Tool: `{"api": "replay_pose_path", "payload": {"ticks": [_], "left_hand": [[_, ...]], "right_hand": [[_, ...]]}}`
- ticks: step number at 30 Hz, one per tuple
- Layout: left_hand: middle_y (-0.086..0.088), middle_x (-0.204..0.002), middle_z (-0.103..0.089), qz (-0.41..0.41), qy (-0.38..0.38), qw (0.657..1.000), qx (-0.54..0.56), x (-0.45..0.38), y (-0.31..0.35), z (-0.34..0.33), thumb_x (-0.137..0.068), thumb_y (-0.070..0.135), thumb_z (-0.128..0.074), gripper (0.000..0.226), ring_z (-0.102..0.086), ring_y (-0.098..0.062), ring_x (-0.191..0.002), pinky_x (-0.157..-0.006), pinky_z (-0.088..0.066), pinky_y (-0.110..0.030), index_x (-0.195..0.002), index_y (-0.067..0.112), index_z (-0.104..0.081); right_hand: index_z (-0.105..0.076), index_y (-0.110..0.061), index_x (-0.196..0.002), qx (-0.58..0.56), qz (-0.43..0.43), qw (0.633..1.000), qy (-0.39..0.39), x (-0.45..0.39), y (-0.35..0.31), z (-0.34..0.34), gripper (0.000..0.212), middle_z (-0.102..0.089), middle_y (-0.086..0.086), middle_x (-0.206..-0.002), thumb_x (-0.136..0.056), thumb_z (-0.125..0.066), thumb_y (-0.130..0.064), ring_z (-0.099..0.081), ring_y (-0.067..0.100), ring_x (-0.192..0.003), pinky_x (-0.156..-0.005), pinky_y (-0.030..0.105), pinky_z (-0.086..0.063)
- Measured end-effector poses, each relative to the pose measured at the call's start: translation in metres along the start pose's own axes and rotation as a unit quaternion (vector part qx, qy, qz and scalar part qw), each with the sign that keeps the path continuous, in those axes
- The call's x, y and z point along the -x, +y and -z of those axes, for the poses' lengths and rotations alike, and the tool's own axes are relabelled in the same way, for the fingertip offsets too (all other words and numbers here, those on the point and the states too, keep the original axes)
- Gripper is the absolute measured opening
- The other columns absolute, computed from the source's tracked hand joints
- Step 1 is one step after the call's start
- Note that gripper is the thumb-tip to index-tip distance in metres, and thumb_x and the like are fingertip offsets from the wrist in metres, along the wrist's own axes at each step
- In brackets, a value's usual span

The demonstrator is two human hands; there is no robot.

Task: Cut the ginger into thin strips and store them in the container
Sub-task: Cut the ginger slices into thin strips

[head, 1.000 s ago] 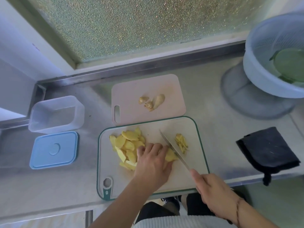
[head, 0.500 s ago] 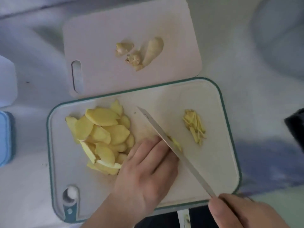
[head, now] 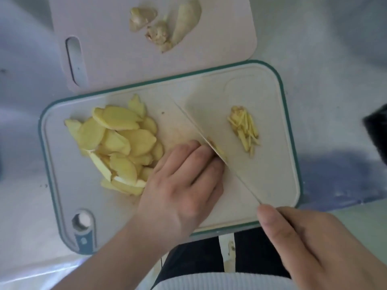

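A pile of yellow ginger slices (head: 119, 143) lies on the left half of the white, green-rimmed cutting board (head: 272, 181). A small heap of thin ginger strips (head: 244, 128) sits on its right half. My left hand (head: 180, 181) holds down a few slices (head: 218, 150) with bent fingertips, right against the knife blade (head: 209, 124). My right hand (head: 303, 243) grips the knife handle at the board's near edge. The blade runs diagonally across the board, its edge down on the held slices. The container is out of view.
Behind the white board lies a pink cutting board (head: 125, 63) with ginger trimmings (head: 165, 28) on it. A dark cloth (head: 377, 130) shows at the right edge. Both boards rest on a steel counter (head: 335, 70).
The view has closed in on the board, so the container, lid and colander are out of frame. The knife has tilted and come down beside my left fingertips.
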State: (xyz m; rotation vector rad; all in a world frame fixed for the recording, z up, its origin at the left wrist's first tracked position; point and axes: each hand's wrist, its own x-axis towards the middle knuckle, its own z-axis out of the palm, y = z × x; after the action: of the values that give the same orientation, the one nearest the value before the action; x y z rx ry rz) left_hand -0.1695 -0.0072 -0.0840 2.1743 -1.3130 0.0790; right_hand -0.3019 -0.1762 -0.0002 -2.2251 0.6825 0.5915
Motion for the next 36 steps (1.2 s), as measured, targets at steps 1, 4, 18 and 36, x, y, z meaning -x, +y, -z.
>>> {"api": "replay_pose_path", "payload": {"ticks": [1,4,18,36], "left_hand": [[-0.015,-0.098,-0.071,0.0,-0.007,1.0,-0.004,-0.002,-0.002,0.0,-0.094,0.003,-0.067,0.01,-0.068,-0.037,-0.093,-0.081,-0.054,-0.045,-0.094,-0.003,-0.075],[-0.017,-0.099,-0.072,-0.006,-0.006,1.0,-0.009,0.0,-0.005,-0.002,-0.095,0.002,-0.065,0.012,-0.069,-0.037,-0.094,-0.083,-0.055,-0.045,-0.094,-0.005,-0.075],[-0.016,-0.109,-0.073,-0.006,-0.016,1.0,-0.01,0.007,-0.007,-0.006,-0.094,0.006,-0.07,0.013,-0.068,-0.036,-0.096,-0.085,-0.055,-0.045,-0.1,-0.004,-0.076],[-0.012,-0.105,-0.074,-0.007,0.013,1.0,0.01,0.005,-0.01,-0.005,-0.091,0.005,-0.074,0.01,-0.069,-0.034,-0.091,-0.085,-0.055,-0.039,-0.096,-0.003,-0.078]], "right_hand": [[-0.053,-0.031,-0.066,-0.066,-0.038,0.996,-0.05,-0.003,-0.019,-0.01,0.07,-0.056,-0.013,-0.055,-0.069,-0.008,-0.084,-0.056,0.001,-0.06,-0.054,0.013,-0.039],[-0.048,-0.025,-0.07,-0.089,-0.011,0.995,-0.036,-0.002,-0.023,-0.013,0.067,-0.045,-0.003,-0.044,-0.073,-0.013,-0.082,-0.047,0.009,-0.045,-0.048,0.016,-0.036],[-0.028,-0.017,-0.045,-0.083,-0.026,0.996,-0.009,-0.026,-0.027,-0.021,0.072,-0.028,-0.001,-0.036,-0.081,-0.017,-0.078,-0.03,0.013,-0.034,-0.041,0.016,-0.029],[-0.023,-0.019,-0.048,-0.055,-0.016,0.998,0.009,-0.025,-0.029,-0.025,0.067,-0.029,-0.001,-0.04,-0.082,-0.016,-0.076,-0.033,0.014,-0.039,-0.042,0.012,-0.029]]}}
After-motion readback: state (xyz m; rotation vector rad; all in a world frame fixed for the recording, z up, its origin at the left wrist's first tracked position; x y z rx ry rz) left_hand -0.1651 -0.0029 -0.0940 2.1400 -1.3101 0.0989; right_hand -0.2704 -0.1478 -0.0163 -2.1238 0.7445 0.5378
